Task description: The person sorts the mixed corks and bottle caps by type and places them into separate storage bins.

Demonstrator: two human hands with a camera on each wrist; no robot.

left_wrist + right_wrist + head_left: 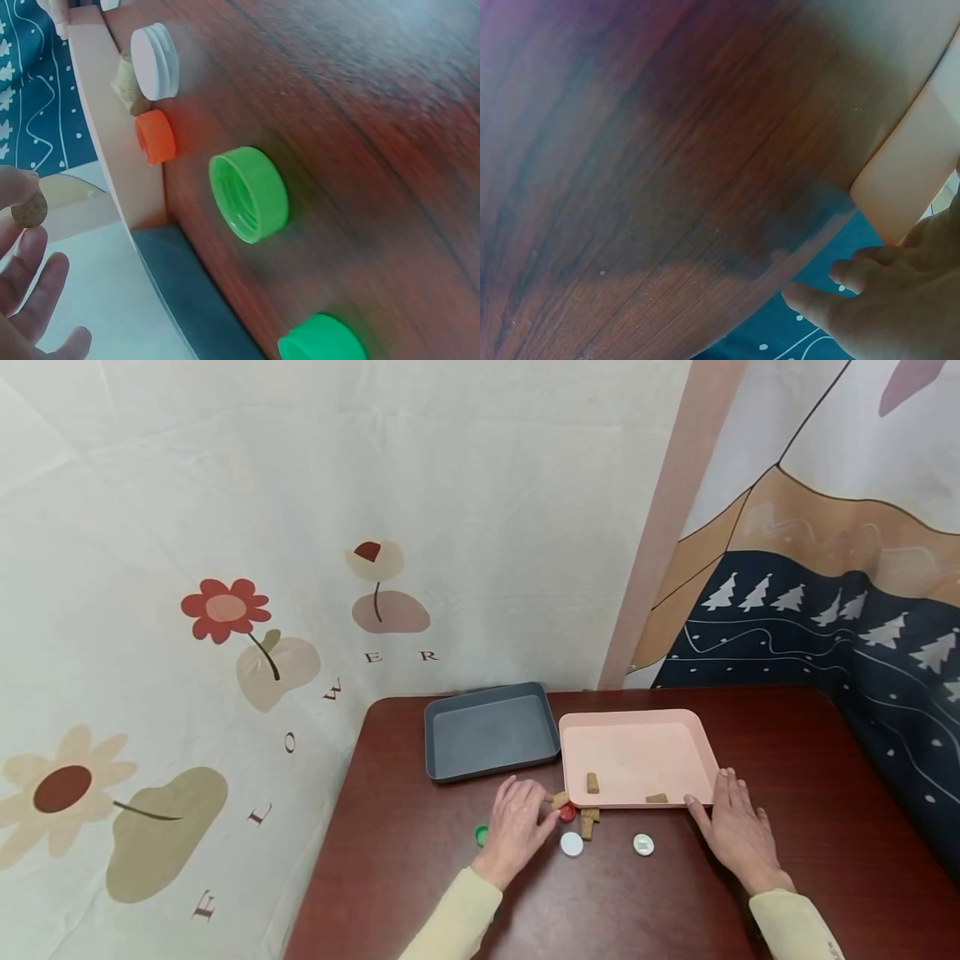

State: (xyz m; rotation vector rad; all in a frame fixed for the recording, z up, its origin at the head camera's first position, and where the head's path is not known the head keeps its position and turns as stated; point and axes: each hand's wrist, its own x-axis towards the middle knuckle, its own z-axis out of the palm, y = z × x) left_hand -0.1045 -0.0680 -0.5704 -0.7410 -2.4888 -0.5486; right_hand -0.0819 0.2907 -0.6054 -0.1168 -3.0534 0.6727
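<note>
Between thumb and forefinger, my left hand (516, 825) pinches a cork (30, 210) near the front left corner of the pink tray (637, 747). A red bottle cap (567, 814) lies close beside those fingertips. Two corks, one nearer the left (592, 783) and one by the front wall (657, 797), lie in the pink tray. More corks (587, 828) sit on the table against its front edge. My right hand (738, 831) touches the tray's front right corner with its fingers straight. In the right wrist view that hand (907, 307) is beside the tray wall (911, 157).
A dark grey tray (491, 731) stands to the left of the pink one. On the brown table (405, 877) lie a white cap (572, 844), a second whitish lid (643, 844) and green caps (251, 195). A printed cloth (510, 527) hangs behind the table.
</note>
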